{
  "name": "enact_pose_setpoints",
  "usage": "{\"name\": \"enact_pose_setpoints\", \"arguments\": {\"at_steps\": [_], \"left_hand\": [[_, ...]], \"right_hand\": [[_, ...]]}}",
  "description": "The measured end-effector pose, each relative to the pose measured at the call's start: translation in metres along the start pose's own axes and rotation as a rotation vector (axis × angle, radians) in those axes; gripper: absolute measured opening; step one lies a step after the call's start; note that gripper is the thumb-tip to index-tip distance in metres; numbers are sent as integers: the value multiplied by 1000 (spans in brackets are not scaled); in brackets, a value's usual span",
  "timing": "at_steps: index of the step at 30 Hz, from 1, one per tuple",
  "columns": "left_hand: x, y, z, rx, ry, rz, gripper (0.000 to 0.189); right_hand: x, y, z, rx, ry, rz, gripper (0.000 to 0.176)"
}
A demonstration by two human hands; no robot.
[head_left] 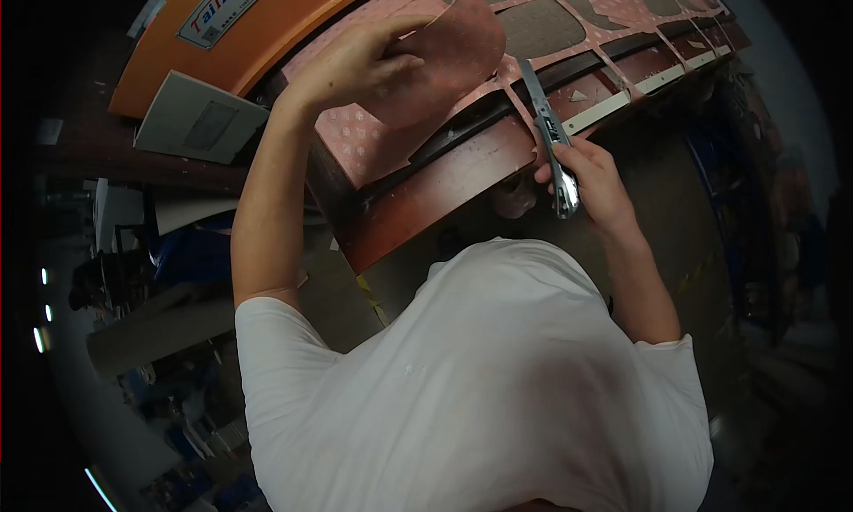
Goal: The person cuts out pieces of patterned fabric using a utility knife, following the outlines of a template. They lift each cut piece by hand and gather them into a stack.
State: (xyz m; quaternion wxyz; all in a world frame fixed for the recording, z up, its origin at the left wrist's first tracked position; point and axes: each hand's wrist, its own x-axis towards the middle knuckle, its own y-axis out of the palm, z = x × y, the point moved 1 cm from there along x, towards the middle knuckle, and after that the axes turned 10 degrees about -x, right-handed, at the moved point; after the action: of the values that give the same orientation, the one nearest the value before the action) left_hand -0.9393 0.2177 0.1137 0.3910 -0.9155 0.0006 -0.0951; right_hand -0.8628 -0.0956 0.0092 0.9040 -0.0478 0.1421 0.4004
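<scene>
My left hand (369, 66) holds a cut piece of pink sheet (453, 55), with fingers partly tucked behind and against it. The piece is lifted and curls upward at its top corner. In my right hand (593, 176) is a silver utility knife (555, 143), its blade end pointing up and away from me over the table edge. Beneath both hands lies a larger pink patterned sheet (355, 143), with rounded openings cut through it that leave narrow strips. Grey-brown material (542, 28) shows through some openings.
An orange machine body (284, 19) with a lettered label (222, 10) stands behind the table at left. A light-coloured panel (200, 117) leans near it. The reddish-brown table edge (435, 197) and a pale ruler-like strip (622, 99) run along the near side.
</scene>
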Motion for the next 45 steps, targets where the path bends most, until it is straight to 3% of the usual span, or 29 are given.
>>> {"name": "enact_pose_setpoints", "arguments": {"at_steps": [9,12,21,30,39,42,45], "left_hand": [[-5,2,-2,-3,-3,15,55],[-7,3,3,36,106,-6,56],[-11,3,5,-5,70,17,57],[-20,-4,2,4,0,-9,54],[-26,-4,16,42,56,-52,53],[-28,-4,22,-68,7,-49,53],[-30,-14,22,-3,118,-144,53]], "right_hand": [[37,31,4,23,34,117,22],[41,36,0,47,25,120,22],[34,48,2,-64,54,64,22],[32,58,0,-31,109,179,22],[36,67,6,-68,131,163,23],[23,69,20,-92,198,220,20],[10,88,20,-73,267,445,24]]}}
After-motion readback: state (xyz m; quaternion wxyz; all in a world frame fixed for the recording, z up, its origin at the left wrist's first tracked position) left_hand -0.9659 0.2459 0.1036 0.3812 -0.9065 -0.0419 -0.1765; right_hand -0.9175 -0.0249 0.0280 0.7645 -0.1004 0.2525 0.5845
